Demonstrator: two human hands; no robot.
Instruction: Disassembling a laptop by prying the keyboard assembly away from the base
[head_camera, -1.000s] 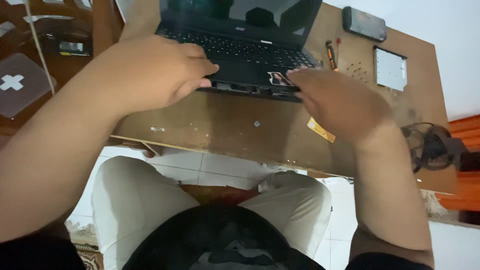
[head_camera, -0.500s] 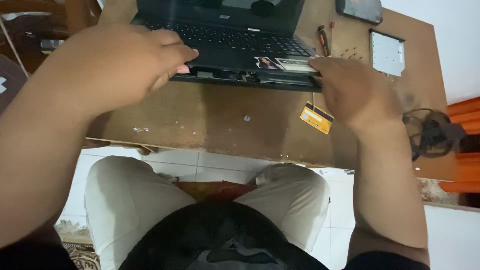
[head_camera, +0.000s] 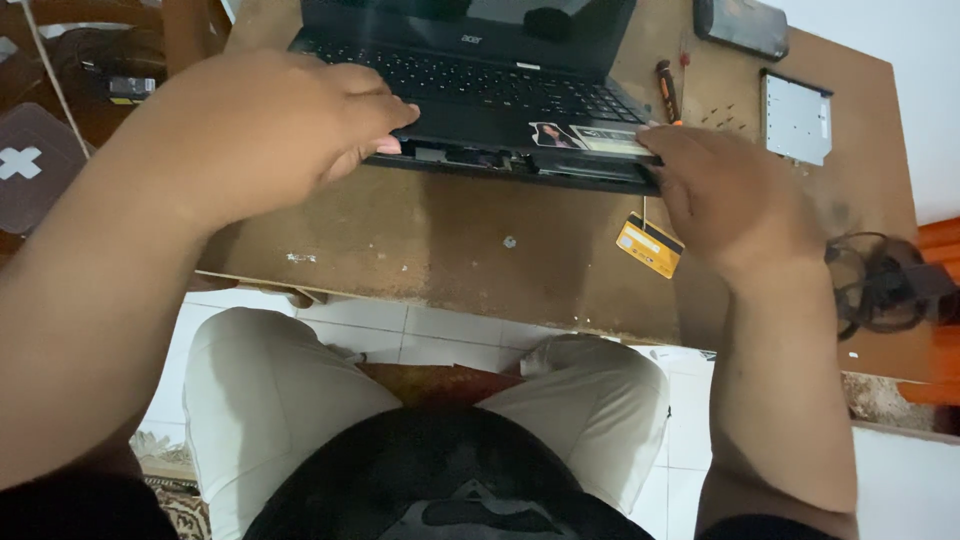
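laptop (head_camera: 480, 90): black, open, at far edge of brown desk (head_camera: 450, 250); front lip of palm-rest looks lifted, gap w/ dark innards showing along front edge.
left hand (head_camera: 270, 130): curled, fingertips hooked at front-left of palm-rest near gap; exact grip hidden by knuckles.
right hand (head_camera: 730, 190): fingers bent, pressing/pinching front-right corner of palm-rest; thumb out of sight.
orange card (head_camera: 650, 245): flat on desk, just beside right hand, near desk front.
risk, case: uneven pull L vs R → likely cracked plastic or snapped clips.
risk, inside: yanking up fast → prob. strains hidden cables under keyboard.
risk, smalls: loose screws (head_camera: 715, 118) near screwdriver (head_camera: 667, 90), easily swept off by wrist.
risk, periph: silver drive (head_camera: 795, 118) and cable bundle (head_camera: 880, 285) at right edge; elbow snag → drop.
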